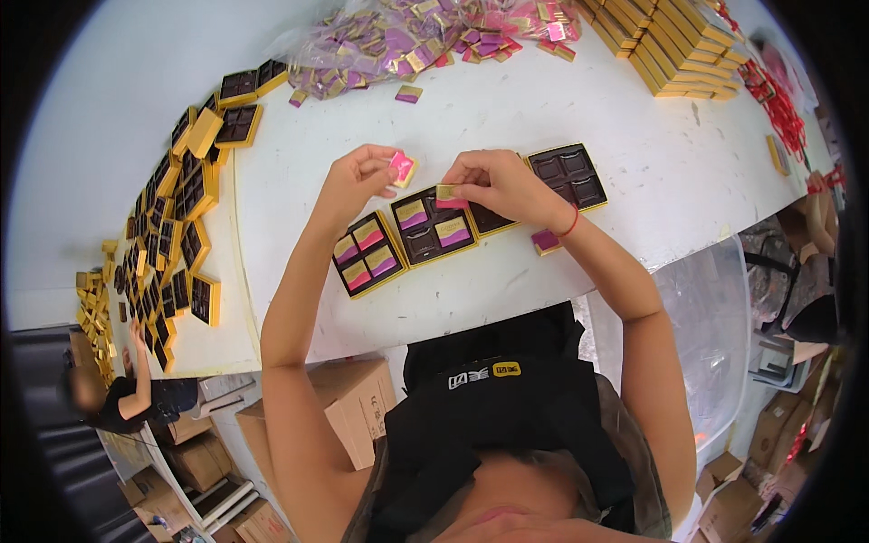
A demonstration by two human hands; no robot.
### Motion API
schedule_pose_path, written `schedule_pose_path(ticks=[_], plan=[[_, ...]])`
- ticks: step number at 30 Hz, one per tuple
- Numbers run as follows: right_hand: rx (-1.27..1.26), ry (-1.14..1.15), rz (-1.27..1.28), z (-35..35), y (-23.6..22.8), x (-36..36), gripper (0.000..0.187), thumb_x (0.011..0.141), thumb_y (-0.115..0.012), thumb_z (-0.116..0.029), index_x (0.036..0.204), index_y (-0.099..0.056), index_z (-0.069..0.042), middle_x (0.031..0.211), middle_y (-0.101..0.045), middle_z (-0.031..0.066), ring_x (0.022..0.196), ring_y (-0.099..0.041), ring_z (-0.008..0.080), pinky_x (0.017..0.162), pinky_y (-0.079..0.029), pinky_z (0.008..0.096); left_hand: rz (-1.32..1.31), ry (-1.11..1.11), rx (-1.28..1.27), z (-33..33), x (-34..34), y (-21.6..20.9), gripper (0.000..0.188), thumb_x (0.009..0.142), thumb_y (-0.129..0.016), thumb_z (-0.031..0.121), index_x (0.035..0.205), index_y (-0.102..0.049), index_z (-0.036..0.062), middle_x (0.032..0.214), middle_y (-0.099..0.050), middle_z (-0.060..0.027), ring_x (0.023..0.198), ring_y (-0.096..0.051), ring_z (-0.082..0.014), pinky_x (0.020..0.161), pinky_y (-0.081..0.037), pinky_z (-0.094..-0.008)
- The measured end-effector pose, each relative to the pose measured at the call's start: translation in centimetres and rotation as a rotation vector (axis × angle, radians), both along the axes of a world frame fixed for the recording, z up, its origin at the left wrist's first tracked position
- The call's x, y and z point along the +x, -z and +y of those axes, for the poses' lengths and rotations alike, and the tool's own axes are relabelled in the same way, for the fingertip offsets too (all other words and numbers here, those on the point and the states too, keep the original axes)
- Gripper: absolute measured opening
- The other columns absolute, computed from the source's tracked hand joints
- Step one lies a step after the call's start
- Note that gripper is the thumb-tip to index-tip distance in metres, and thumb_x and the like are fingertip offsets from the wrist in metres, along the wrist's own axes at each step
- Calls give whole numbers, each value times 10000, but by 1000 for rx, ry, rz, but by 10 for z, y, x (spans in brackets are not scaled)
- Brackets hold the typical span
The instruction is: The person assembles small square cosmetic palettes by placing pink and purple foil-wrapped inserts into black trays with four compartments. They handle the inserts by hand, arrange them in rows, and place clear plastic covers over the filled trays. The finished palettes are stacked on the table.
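Note:
A row of gold-edged boxes with dark divided trays crosses the white table. My left hand (pixel 356 183) is closed on a small pink-and-gold wrapped square (pixel 404 168), raised above the row. In my right hand (pixel 496 184), fingers and thumb pinch another pink-and-gold square (pixel 451 197) at the far right compartment of the second box (pixel 421 244). Two purple-and-gold squares lie in that box, at far left and near right. The leftmost box (pixel 349 282) has a wrapped square in every compartment. My right hand partly hides the third box (pixel 489 217); the rightmost (pixel 568 176) shows bare compartments.
One loose wrapped square (pixel 546 241) lies beside my right wrist, another (pixel 408 94) farther back. Clear bags of wrapped squares (pixel 389 45) sit at the back. Gold boxes are stacked (pixel 683 54) back right; open trays (pixel 181 199) pile up left, near another person (pixel 127 389).

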State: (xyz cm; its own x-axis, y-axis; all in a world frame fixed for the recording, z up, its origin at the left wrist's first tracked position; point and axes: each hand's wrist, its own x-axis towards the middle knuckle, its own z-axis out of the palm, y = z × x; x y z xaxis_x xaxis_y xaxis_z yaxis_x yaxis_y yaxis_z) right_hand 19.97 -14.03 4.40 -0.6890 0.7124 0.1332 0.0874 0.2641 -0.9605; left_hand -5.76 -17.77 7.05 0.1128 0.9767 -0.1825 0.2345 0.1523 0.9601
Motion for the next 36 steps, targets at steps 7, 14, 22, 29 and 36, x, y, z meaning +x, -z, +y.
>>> schedule_pose_path(ticks=[7,14,22,29,36], plan=[[120,-49,-152,8,5,-13,114,893,-657,-4,995,-681,42,869,-705,85,758,-660,111,717,-539,250,-129,12,-78,-54,2,-1,174,911,-667,88,1064,-621,18,1013,-694,-71,893,-666,-115,808,-534,-256],[346,-33,-194,3,8,-21,102,856,-682,-22,955,-704,-16,835,-660,66,786,-630,177,706,-523,305,543,-39,789,-87,20,11,180,737,-775,-7,822,-632,60,829,-626,-52,691,-587,-182,681,-461,-272],[715,21,-313,-5,7,-25,33,817,-709,-68,832,-719,-41,843,-621,63,823,-604,245,727,-504,369,561,-90,1023,-112,17,21,226,708,-813,42,880,-679,101,726,-655,-40,612,-637,-185,535,-490,-263],[875,20,-387,-14,14,-24,100,810,-680,-70,887,-744,-76,844,-627,54,813,-595,236,760,-491,366,378,-109,469,-109,30,15,228,852,-688,-27,1053,-587,9,901,-703,-101,781,-689,-169,694,-537,-267],[898,54,-369,-19,13,-15,217,790,-658,-12,977,-742,-85,843,-630,65,832,-594,246,791,-493,370,-60,-198,242,-104,31,18,185,886,-631,-44,1052,-564,0,918,-652,-73,848,-649,-113,759,-533,-259]])
